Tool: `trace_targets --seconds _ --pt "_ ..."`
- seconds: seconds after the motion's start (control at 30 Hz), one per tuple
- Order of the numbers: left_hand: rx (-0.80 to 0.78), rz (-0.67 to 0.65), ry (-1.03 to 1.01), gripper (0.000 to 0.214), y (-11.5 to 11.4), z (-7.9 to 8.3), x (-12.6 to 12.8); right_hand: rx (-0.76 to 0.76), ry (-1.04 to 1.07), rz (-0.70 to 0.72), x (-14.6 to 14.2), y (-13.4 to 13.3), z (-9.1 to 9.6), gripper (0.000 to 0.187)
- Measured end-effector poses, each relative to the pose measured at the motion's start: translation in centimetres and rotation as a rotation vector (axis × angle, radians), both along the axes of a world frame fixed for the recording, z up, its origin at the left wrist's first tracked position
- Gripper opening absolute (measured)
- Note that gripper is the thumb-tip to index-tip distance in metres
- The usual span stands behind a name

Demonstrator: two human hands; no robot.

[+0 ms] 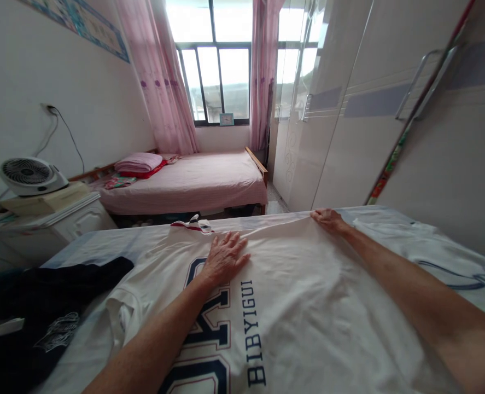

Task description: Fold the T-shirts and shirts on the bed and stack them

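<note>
Lying print side up, the white shirt (308, 306) occupies six o'clock in the view, spread across a sheet-covered surface (98, 241). Directions below are taken from the shirt's middle, with twelve o'clock toward the window (213, 82).

Left hand (226, 256): at eleven o'clock, palm down, fingers spread, resting on the cloth beside the large dark lettering (213, 320). It grasps nothing. Right hand (328, 220): at one o'clock, fingers curled at the shirt's far edge and apparently pinching it; the fingertip contact is too small to confirm.

Caution: creases run from the right hand across the cloth. Uneven tension between the pressing palm and the pinched edge could skew the shirt or set these wrinkles. If the palm slides while bearing down, it could bunch the lettering. If the pinch slips, the taut edge could slacken.

Caution: a striped trim (197, 224) sits bunched at eleven o'clock, close to the far border of the surface. A strong push that way could carry it over.

Adjacent items: a dark garment (62, 306) lies at nine o'clock and another white garment (422, 251) at two. The right forearm passes near the latter; a wide sweep could catch it. A fan (31, 172) stands well apart at ten o'clock.
</note>
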State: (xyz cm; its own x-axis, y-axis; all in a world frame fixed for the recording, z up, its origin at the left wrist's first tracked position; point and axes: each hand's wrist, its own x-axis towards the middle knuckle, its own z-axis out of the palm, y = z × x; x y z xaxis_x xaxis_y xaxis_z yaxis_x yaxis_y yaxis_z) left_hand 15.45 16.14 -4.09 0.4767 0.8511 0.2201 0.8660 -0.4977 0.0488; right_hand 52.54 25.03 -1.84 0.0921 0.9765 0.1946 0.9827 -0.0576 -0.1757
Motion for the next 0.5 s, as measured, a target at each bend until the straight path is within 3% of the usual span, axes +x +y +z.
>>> trace_targets --seconds 0.13,0.33,0.43,0.5 --pt "-0.036 0.037 0.01 0.057 0.1 0.0 0.0 -0.054 -0.021 -0.096 0.2 0.6 0.1 0.039" --pt "-0.085 0.042 -0.012 0.059 0.1 0.0 0.0 0.084 -0.111 -0.141 -2.3 -1.3 -0.1 0.043" --pt "-0.107 0.047 -0.025 0.06 0.1 0.1 0.0 0.12 -0.14 0.113 -4.0 -3.0 -1.3 0.05" --pt "-0.108 0.04 -0.03 0.061 0.1 0.2 0.1 0.05 -0.149 0.308 -4.2 -4.0 -2.2 0.055"
